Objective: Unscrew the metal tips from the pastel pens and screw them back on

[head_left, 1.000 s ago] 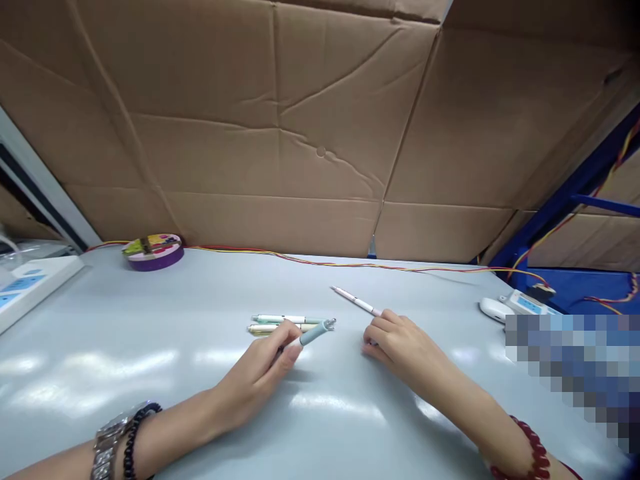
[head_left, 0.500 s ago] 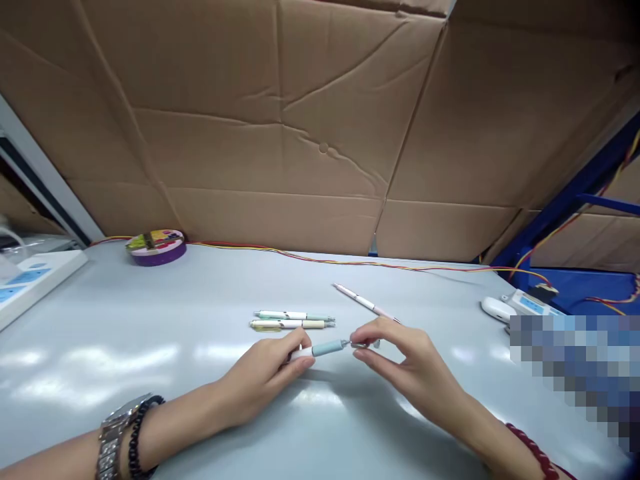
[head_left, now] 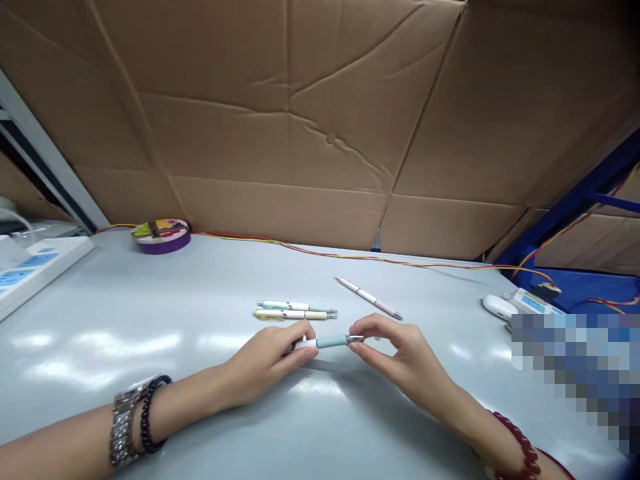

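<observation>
- While my left hand pinches the white barrel of the light-blue pen between thumb and fingers, the pen lies nearly level just below the middle of the frame; its rear end is hidden in my grasp.
- My right hand, right of centre, has thumb and forefinger pinching the metal tip; that tip sits at the right end of the blue grip, in line with it.
- Just above my left fingers, in the middle of the frame, a green-and-white pen and a yellow-and-white pen lie side by side on the pale table; a pink-and-white pen slants down to the right, above my right hand.
- Near the left edge stands a white power strip; to its upper right is a round purple tin, its lid brightly patterned.
- Red and yellow wires run along the table's far edge; brown cardboard fills the upper frame.
- At the right, a white rounded object lies beside a second strip.
</observation>
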The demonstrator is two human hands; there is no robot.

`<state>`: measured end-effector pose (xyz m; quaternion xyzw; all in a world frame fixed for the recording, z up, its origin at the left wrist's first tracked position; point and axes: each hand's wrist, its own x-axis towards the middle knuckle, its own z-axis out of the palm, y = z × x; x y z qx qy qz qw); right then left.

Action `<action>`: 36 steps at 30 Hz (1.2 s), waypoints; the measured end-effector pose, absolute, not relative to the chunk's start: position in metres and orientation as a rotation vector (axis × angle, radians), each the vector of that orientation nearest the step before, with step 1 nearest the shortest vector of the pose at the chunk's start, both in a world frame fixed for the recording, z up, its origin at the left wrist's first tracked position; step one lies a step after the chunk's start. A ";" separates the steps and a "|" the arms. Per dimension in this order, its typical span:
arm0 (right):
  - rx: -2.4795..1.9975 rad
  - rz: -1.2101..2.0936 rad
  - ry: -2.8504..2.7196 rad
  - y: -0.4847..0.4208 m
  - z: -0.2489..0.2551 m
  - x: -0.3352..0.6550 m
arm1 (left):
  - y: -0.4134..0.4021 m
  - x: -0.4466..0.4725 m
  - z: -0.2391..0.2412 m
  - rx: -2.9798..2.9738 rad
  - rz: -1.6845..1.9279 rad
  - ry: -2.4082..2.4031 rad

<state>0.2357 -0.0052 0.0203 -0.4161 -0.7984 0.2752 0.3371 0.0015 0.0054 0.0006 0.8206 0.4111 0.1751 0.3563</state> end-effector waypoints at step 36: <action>-0.865 0.175 -2.564 0.001 0.011 0.240 | 0.000 0.001 0.000 2.294 0.395 1.013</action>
